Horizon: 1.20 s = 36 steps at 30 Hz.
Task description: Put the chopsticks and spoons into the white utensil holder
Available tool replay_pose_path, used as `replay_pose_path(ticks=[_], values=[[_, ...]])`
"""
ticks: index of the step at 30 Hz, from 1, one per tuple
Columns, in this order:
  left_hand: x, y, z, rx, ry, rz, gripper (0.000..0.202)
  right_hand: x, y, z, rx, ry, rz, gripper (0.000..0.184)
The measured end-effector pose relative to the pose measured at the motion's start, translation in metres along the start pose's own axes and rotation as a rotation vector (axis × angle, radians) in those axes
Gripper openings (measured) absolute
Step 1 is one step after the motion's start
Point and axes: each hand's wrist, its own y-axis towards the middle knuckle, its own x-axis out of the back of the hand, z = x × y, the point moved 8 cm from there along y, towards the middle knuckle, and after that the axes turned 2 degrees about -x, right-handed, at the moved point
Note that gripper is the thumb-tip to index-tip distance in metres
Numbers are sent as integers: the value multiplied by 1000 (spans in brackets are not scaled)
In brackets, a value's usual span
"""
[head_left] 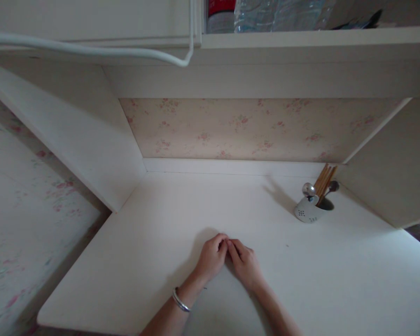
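My left hand [213, 255], with a silver bangle [181, 299] on its wrist, rests on the white tabletop [154, 224] near the middle. Its fingers are curled in, and a small dark gap shows between thumb and forefinger. My right hand [245, 262] lies against it with its fingers bent and pressed together. The fingertips of both hands meet, and no object shows in either one. Nearest to the right hand, though well apart from it, stands a white utensil holder [306, 211] with punched holes.
Wooden chopsticks [324, 184] and two metal spoons or ladles stand in the holder at the back right. Overhead, a white tube [91, 50] crosses in front of a cabinet. Clear plastic bottles [255, 16] sit on the upper shelf. White panels bound the table left and right.
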Motion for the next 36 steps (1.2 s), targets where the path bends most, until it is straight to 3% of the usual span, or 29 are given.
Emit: replay_pose_path(ticks=[36], values=[[0,0,-1,0,-4,14,25,0,0,0,5,-9,-16,36]])
